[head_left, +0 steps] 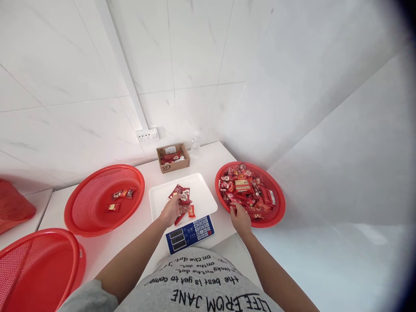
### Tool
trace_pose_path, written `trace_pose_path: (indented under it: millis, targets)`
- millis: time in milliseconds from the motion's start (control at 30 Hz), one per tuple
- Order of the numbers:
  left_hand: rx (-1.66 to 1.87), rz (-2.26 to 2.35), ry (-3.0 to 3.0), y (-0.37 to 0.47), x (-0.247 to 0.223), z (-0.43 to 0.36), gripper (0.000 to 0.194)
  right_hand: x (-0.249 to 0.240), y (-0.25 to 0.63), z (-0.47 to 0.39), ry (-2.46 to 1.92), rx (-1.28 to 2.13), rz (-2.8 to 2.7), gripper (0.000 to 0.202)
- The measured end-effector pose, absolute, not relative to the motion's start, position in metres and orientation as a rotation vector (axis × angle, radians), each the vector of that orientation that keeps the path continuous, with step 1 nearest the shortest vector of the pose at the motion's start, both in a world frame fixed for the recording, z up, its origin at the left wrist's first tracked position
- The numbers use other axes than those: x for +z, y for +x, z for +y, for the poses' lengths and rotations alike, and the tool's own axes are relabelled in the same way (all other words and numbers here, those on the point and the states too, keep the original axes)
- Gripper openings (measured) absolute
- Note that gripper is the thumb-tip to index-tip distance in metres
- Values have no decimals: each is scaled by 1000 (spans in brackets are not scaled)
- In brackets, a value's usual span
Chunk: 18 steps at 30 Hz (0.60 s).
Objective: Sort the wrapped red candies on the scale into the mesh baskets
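Note:
My left hand (170,211) is over the white weighing tray (204,199), fingers closed around red snack packets (184,196) with pale printing. Beside its fingers, a small orange-red packet (191,211) and another red one show over the tray's near edge. Below the tray is the scale's blue panel (190,234) with number keys and dark displays. At the near left rim of a red plastic basket (282,208), my right hand (241,219) has its fingers curled on a red packet (233,209), partly hidden. Many mixed red packets (243,186) fill that basket.
A red basket (76,203) at the left contains a few small packets (113,207). Another red basket (73,251) is nearer. Behind the tray stand a cardboard box (175,165) of red packets and a clear bottle (195,147). A red bag (14,208) lies far left.

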<state>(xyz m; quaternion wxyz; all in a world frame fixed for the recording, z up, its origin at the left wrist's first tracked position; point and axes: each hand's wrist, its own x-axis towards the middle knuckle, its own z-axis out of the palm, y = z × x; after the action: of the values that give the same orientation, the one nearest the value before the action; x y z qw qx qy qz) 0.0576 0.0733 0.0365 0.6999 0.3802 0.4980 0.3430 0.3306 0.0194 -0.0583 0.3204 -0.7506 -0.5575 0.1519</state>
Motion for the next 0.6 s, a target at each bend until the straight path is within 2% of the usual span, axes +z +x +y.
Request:
trace_pose_path:
  millis: [100,167,467,600]
  targets:
    - [815,1018,606,55,46,66,16,-56,330,19,-2008,415,-1469,33]
    - [838,1015,600,56,50,61,14,-55,330,19,-2027,432,-1471,33]
    - [829,1086,935,61,56,46,42,-55,330,19,-2012,429,-1481,33]
    - [758,1118,992,60,59,45,45,-55,329,19,-2024,428,-1471,33]
